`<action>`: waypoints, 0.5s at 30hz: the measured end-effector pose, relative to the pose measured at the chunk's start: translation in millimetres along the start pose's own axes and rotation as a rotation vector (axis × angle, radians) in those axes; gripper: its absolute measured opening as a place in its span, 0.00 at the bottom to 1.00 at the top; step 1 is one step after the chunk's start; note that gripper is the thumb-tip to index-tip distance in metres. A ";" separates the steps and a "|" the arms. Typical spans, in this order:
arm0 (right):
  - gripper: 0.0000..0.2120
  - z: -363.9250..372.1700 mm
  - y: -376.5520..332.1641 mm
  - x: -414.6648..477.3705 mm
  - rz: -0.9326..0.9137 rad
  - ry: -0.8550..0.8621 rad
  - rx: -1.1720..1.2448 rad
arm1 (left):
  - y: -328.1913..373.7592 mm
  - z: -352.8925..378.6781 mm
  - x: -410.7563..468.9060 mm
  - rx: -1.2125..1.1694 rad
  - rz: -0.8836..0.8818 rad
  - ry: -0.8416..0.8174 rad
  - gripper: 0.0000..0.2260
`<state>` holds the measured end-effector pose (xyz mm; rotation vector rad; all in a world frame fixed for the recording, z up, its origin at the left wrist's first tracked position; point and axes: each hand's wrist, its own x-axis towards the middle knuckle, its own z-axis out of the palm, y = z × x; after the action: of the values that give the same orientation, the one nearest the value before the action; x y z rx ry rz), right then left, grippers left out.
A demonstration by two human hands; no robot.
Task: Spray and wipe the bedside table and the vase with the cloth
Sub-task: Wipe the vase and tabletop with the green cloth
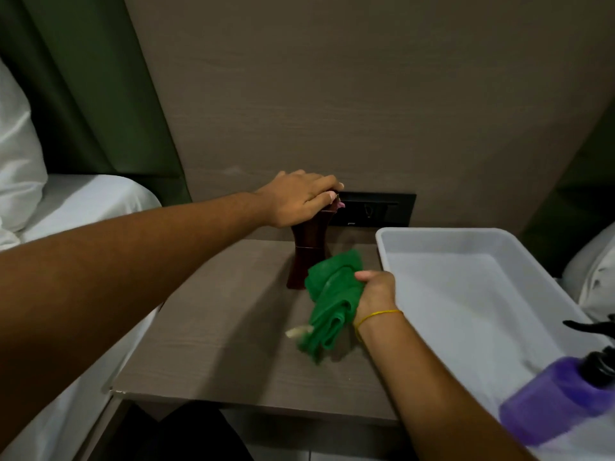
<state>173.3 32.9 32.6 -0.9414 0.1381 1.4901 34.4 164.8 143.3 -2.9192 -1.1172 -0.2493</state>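
Observation:
A dark brown vase (pixel 307 254) stands upright near the back of the wooden bedside table (pixel 213 347). My left hand (pixel 299 197) lies over the vase's top and grips it. My right hand (pixel 376 292) is closed on a bunched green cloth (pixel 332 301), which hangs down beside the vase's lower right side, its end blurred just above the tabletop. A purple spray bottle (pixel 559 397) with a black trigger head lies in the white tray at the lower right.
A white plastic tray (pixel 466 237) covers the table's right part. A black socket panel (pixel 379 209) sits in the wooden wall behind the vase. A bed with white sheets (pixel 90 201) and a pillow borders the left side.

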 end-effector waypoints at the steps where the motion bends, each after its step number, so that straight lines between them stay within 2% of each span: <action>1: 0.12 0.6 -1.2 -4.4 -0.080 0.021 0.094 | -0.4 -0.2 -0.1 -0.005 0.001 0.000 0.25; 4: 0.04 11.4 -3.1 -18.5 -0.417 0.122 0.121 | 0.5 -0.8 0.1 0.002 -0.001 -0.010 0.25; 7: 0.12 30.7 11.1 -24.0 -0.857 0.177 -0.189 | 1.4 -0.6 -1.2 0.003 -0.004 -0.002 0.25; 9: 0.13 42.9 26.0 -23.0 -1.071 0.139 -0.382 | 1.8 -1.0 -0.7 0.008 0.001 0.000 0.26; 12: 0.16 47.0 47.3 -1.6 -1.158 0.069 -0.690 | 2.5 -1.1 0.5 0.005 0.010 0.002 0.26; 15: 0.20 36.5 56.8 28.5 -1.093 0.164 -1.041 | 3.6 -1.2 0.8 -0.001 0.005 -0.011 0.25</action>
<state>110.8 66.2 13.8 -1.5782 -0.9812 0.3652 37.3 162.5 144.8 -2.9278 -1.1108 -0.2341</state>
